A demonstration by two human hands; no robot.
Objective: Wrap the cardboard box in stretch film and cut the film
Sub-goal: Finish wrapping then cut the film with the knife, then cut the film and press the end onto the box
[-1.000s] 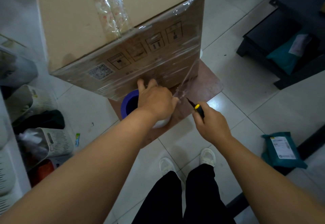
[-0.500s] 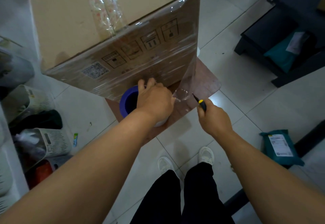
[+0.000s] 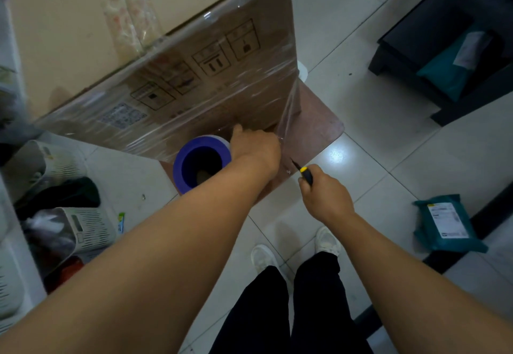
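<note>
I'm looking down on the cardboard box (image 3: 177, 56), up at eleven o'clock, its near face glossy with stretch film (image 3: 288, 120). My left hand (image 3: 256, 149) curls over the film roll (image 3: 201, 163), just under the box's lower edge. At three o'clock of it, my right hand (image 3: 326, 198) fists a yellow-tipped knife (image 3: 304, 173), blade touching the loose film strip. A teal parcel (image 3: 447, 224) lies at four o'clock.
</note>
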